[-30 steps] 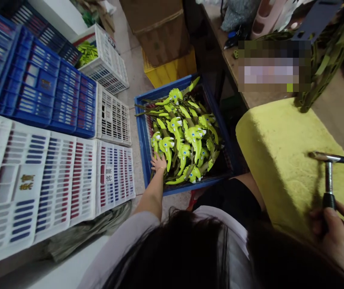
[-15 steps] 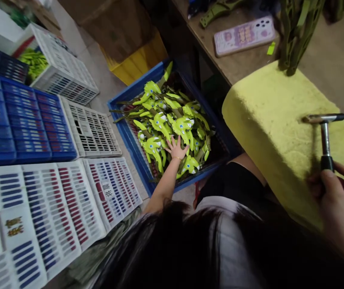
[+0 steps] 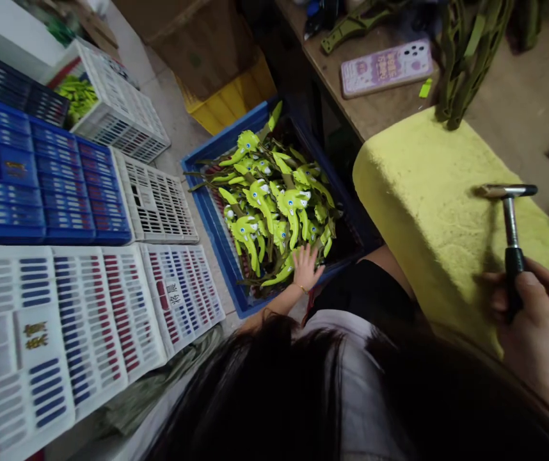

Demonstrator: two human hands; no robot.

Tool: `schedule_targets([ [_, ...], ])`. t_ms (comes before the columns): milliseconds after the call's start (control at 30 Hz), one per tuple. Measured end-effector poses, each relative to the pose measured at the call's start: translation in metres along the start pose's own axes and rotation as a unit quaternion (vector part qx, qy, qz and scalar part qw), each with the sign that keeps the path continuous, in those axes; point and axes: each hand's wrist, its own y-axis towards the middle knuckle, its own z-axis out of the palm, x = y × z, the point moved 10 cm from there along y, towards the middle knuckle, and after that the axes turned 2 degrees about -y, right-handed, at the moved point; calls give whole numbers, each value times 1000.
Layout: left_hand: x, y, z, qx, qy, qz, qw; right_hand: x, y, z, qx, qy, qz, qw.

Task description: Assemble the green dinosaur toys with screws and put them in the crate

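My left hand (image 3: pixel 306 269) lies with spread fingers on the near edge of a heap of lime-green toy pieces (image 3: pixel 258 192) with blue-and-white eyes. The heap fills a blue crate (image 3: pixel 212 256) on the floor. On the right, my right hand (image 3: pixel 538 314) is wrapped round the black grip of a small hammer (image 3: pixel 509 221). The metal head of the hammer is over a yellow padded block (image 3: pixel 409 166), and whether it touches the surface cannot be told.
A phone (image 3: pixel 386 67) and olive-green parts (image 3: pixel 476 57) lie on the brown table (image 3: pixel 519 96) beyond the block. White crates (image 3: pixel 87 333) and a blue crate stack (image 3: pixel 48 173) stand at the left. A yellow box (image 3: pixel 231 96) is behind the toy crate.
My left hand has shifted right and nearer my body, across the heap to its near edge. My right hand still holds the hammer over the block. The view has turned slightly.
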Motion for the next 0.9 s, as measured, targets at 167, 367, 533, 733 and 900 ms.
schedule_targets([
  [167,-51,52,-9,-34,-19,9,999,6,4,-9,-52,-250,-187,949],
  [367,-64,128,-11,-22,-16,-43,999,-15,3,-15,-75,-258,-275,923],
  [533,-43,88,-4,-36,-2,-90,995,-17,12,-12,-50,-204,-296,932],
  [733,-68,9,-34,-69,10,-88,994,-2,5,-8,-70,-180,-398,897],
  [900,-84,-63,-59,-36,-17,-118,992,-2,11,3,-27,-220,-344,912],
])
